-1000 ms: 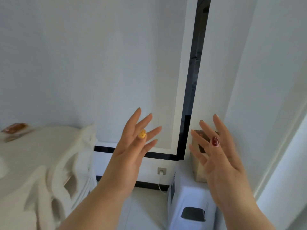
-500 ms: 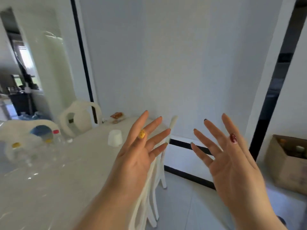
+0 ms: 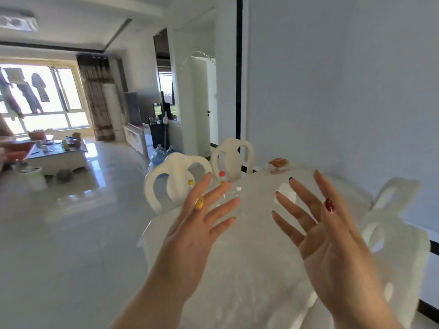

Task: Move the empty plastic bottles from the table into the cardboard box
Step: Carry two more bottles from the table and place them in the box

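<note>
Both hands are raised, palms toward me, over a white table [image 3: 251, 257]. My left hand [image 3: 197, 233] is empty with its fingers spread. My right hand [image 3: 332, 241] is also empty and spread. Behind my left fingers, at the table's far end, stand clear plastic bottles: one with a red cap [image 3: 222, 176], one with a white cap [image 3: 238, 193] and one with a yellow cap [image 3: 190, 184], partly hidden by the fingers. The cardboard box is out of view.
White chairs stand at the table's far end [image 3: 177, 179], [image 3: 234, 155] and along its right side [image 3: 392, 233]. A wrapped snack [image 3: 278, 164] and a white cup [image 3: 285, 193] sit on the table. A coffee table [image 3: 57, 153] lies far left across the glossy floor.
The view has swung left from the wall corner and cardboard box to the dining table and living room. Both hands stay raised, open and empty throughout.
</note>
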